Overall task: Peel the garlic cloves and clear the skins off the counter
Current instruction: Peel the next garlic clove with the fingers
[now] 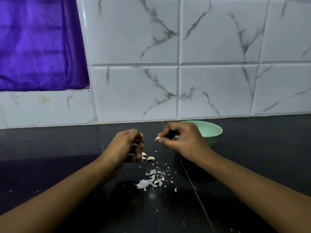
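Peeling looks midway: your right hand [183, 140] pinches a clove [157, 138] just left of the bowl [217, 132], held off the counter [67, 157], likely so skin drops clear. Your left hand [124, 145] curls further left of the bowl, apart from the right; whether it grips anything I cannot tell. More cloves [149, 158] lie at its fingertips. Skins [154, 178] litter the counter nearer you than the bowl, and only your right hand stands before the bowl.

Left hand [127, 145] curled round cloves [149, 158], right hand [181, 140] pinching clove [157, 139]; forearms extended.
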Demonstrator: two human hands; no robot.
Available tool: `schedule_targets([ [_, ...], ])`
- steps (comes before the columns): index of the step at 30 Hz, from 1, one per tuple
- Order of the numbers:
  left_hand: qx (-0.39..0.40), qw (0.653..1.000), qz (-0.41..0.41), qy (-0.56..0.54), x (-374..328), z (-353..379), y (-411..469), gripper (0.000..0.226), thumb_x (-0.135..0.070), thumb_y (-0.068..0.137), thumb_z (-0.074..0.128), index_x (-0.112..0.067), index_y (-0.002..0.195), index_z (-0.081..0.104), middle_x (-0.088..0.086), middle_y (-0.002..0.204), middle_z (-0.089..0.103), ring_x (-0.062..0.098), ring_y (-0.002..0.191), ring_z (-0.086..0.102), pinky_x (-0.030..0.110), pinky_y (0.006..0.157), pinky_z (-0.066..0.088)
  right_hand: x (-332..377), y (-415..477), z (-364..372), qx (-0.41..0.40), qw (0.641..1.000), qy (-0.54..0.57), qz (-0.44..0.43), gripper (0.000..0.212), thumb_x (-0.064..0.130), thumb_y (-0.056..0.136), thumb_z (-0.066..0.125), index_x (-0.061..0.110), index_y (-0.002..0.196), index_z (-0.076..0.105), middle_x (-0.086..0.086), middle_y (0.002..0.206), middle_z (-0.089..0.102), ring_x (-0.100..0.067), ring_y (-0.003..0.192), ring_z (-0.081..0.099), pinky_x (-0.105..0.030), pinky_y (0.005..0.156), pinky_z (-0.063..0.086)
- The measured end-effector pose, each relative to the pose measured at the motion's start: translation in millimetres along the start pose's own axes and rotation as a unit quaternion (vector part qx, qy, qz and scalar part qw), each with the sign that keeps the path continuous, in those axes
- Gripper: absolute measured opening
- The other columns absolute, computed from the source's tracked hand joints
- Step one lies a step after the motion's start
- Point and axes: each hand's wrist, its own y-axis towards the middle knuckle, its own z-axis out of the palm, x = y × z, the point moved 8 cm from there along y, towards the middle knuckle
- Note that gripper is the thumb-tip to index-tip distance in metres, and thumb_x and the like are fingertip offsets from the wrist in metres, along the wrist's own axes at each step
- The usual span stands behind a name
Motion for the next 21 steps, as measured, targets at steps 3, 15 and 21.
schedule_targets([
  [3, 0.071, 0.989, 0.041, 0.127, -2.2, 10.0, -2.3, 0.039, -0.024, 0.100, 0.043, -0.011, 0.063, 0.046, 0.004, 0.052, 0.051, 0.019, 0.038, 0.044, 0.023, 0.044, 0.039, -21.7, -4.1, 15.1, 0.040, 0.964, 0.205, 0.166, 0.015, -0.002, 0.076, 0.074, 0.012, 0.071, 0.068, -0.002, 0.065, 0.068, -0.010, 0.059, 0.064, -0.024, 0.062, 0.056],
  [15, 0.018, 0.955, 0.206, 0.213, -21.3, 11.2, -11.3, 0.010, -0.027, 0.084, 0.067, -0.019, 0.079, 0.070, -0.004, 0.075, 0.073, 0.015, 0.065, 0.072, 0.031, 0.062, 0.057, -18.2, -6.2, 16.8, 0.034, 0.942, 0.266, 0.199, 0.011, -0.004, 0.076, 0.071, 0.004, 0.074, 0.066, -0.013, 0.073, 0.071, -0.014, 0.059, 0.065, -0.023, 0.059, 0.056],
  [21, 0.016, 0.929, 0.244, 0.278, -24.1, 14.2, -16.7, 0.021, -0.030, 0.094, 0.056, -0.023, 0.074, 0.058, -0.008, 0.068, 0.065, 0.012, 0.052, 0.066, 0.037, 0.063, 0.053, -11.8, -6.4, 21.9, 0.044, 0.961, 0.221, 0.163, 0.020, -0.001, 0.073, 0.076, 0.013, 0.063, 0.065, -0.005, 0.065, 0.067, -0.013, 0.057, 0.063, -0.027, 0.060, 0.057],
])
